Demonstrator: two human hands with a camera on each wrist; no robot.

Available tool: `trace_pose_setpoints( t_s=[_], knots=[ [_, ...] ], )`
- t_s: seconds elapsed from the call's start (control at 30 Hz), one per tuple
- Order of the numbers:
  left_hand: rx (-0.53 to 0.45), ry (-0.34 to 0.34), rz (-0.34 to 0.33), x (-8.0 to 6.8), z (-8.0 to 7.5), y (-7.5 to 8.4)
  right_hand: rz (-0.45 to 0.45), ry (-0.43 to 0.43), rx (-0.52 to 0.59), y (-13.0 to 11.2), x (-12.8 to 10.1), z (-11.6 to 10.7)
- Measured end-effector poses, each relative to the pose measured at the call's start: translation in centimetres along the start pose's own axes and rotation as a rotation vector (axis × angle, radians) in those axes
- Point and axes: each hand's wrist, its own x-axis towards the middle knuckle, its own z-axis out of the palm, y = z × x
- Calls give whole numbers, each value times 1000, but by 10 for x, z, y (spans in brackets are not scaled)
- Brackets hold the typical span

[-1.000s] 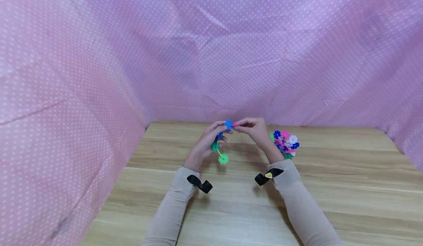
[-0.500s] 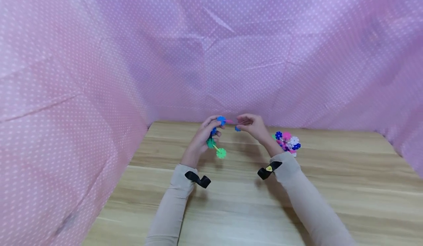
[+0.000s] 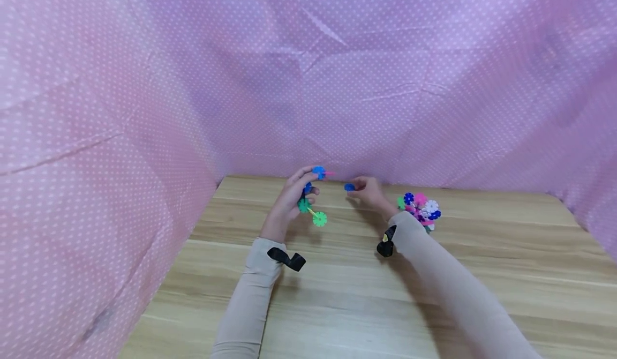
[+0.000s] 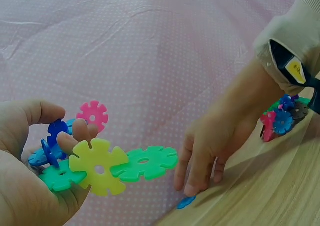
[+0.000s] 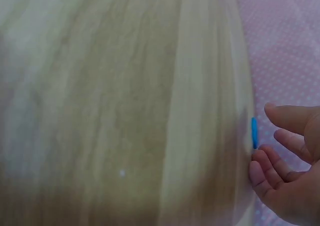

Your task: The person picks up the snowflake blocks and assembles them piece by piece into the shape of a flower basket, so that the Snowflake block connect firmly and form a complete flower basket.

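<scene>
My left hand [image 3: 291, 194] grips a chain of joined plastic snowflake discs, raised above the table. In the left wrist view the chain has a pink disc [image 4: 92, 117] at one end. Blue discs [image 4: 57, 132] run between thumb and fingers, partly hidden. A green disc [image 4: 62, 176], a yellow disc [image 4: 99, 168] and a light green disc [image 4: 145, 163] stick out from the palm side. A single blue disc [image 3: 349, 187] lies near the table's far edge. My right hand [image 3: 370, 192] is right at it, fingertips close over the disc, thumb apart from the fingers.
A pile of snowflake discs [image 3: 420, 209] in pink, white, blue and green sits to the right of my right hand. The wooden table [image 3: 337, 294] ends at the back against a pink dotted cloth [image 3: 308, 107]. Black straps [image 3: 287, 259] hang at both cuffs.
My right hand has let go of the pink disc, which stays on the chain, and has lowered to the loose blue disc. My left hand has drawn slightly left with the chain.
</scene>
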Motion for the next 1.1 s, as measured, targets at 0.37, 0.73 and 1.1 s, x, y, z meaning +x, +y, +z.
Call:
trace_pose_setpoints(
  t_s=[0.37, 0.73, 1.1],
  knots=[
    [15, 9, -46, 1, 8, -5, -11, -16, -93, 11, 5, -1],
    [19, -5, -56, 2, 5, -10, 0, -68, -137, 7, 0, -3],
    [36, -14, -40, 1, 3, -14, 21, -185, -65, 0, -13, -13]
  ],
)
